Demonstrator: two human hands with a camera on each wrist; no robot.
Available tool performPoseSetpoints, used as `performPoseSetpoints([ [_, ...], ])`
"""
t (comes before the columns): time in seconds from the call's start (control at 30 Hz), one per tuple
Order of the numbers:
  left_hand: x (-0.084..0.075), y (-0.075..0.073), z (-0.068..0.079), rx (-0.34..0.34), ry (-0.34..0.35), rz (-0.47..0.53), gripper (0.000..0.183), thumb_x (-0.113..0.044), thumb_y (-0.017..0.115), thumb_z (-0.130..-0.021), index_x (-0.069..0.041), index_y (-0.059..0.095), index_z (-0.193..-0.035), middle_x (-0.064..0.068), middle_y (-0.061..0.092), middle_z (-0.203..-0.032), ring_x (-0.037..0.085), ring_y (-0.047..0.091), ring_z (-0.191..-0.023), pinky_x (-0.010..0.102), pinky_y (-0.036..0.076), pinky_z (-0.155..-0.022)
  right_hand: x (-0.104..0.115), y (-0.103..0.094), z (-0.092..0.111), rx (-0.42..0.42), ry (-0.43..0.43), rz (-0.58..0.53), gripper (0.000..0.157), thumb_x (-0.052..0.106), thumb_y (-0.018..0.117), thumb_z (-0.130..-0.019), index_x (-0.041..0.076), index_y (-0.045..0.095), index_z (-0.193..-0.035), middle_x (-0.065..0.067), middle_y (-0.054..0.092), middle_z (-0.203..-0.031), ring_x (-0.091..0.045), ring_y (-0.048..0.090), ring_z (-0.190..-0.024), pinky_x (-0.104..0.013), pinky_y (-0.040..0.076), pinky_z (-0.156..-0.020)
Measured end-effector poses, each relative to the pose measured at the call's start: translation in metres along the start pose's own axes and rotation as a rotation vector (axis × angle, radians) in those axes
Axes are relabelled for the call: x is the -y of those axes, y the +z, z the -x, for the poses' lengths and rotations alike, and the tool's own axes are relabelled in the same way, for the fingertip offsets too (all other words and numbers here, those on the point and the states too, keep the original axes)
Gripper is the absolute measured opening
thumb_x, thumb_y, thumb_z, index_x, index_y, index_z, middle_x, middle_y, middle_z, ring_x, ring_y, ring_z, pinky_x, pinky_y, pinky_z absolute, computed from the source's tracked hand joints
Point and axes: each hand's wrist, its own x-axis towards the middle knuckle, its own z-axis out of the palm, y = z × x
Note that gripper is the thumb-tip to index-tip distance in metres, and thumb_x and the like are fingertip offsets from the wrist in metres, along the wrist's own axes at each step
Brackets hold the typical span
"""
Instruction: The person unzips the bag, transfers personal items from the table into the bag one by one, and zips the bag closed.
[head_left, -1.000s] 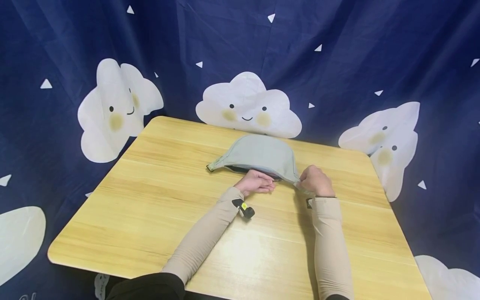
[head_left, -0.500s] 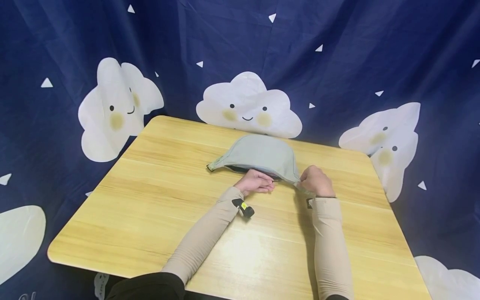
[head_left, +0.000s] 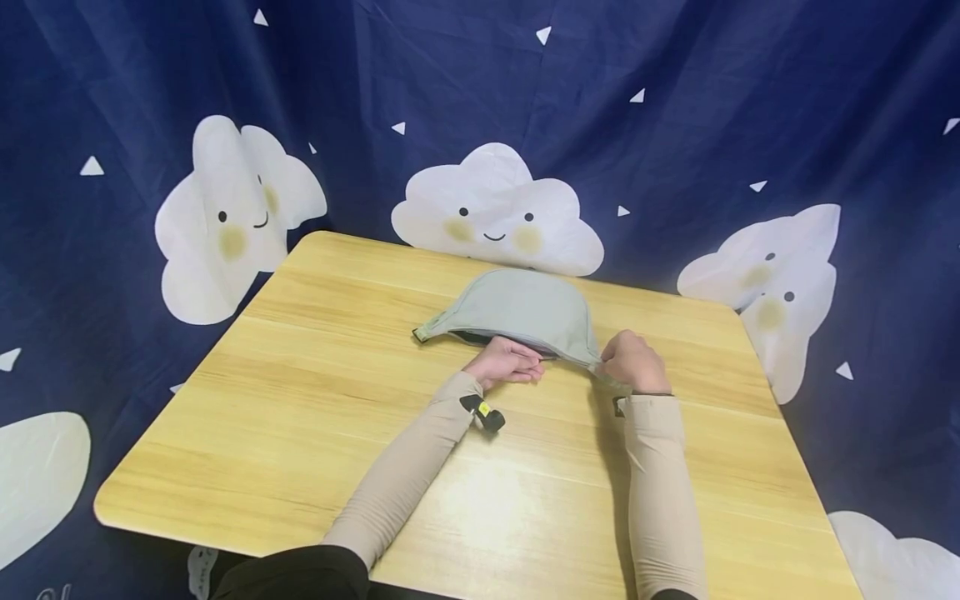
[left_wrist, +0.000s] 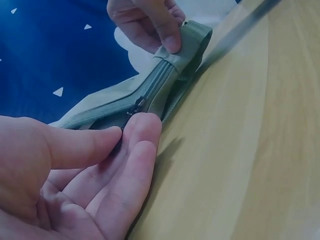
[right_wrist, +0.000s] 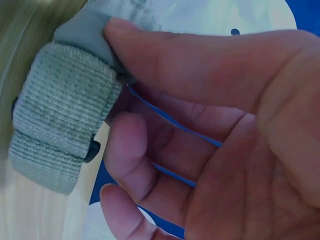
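A grey-green waist bag (head_left: 525, 304) lies toward the back of the table, its zipped opening gaping at the front edge. At that opening my left hand (head_left: 506, 362) pinches the zipper pull between thumb and forefinger; the dark slider (left_wrist: 139, 104) sits just beyond the fingertips in the left wrist view. My right hand (head_left: 633, 361) grips the bag's right end (left_wrist: 181, 54) between thumb and fingers. Beside it, in the right wrist view, a folded webbing strap (right_wrist: 65, 100) with a dark buckle part hangs down. The bag's inside is mostly hidden.
The wooden table (head_left: 315, 417) has rounded corners. A short strap end (head_left: 422, 335) sticks out at the bag's left. Behind the table hangs a dark blue curtain (head_left: 465, 75) with white clouds.
My left hand has shifted slightly to the left along the bag's opening, holding the zipper pull. The right hand and the bag stay nearly in place.
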Motion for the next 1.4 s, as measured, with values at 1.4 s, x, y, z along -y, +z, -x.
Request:
performPoseSetpoints([
  [1.4,-0.007,-0.020,0.002,-0.022,-0.027,0.030,0.031,0.003,0.065,-0.098,0.010,0.065,-0.128,0.023,0.077,-0.105,0.013,0.077,-0.073,0.020,0.063,-0.073,-0.007,0.000,-0.002,0.011,0.014,-0.005,0.027,0.019,0.074,-0.087,0.005,0.079,-0.109,-0.022,0.073,-0.124,-0.042,0.070,-0.107,-0.060,0.056,-0.081],
])
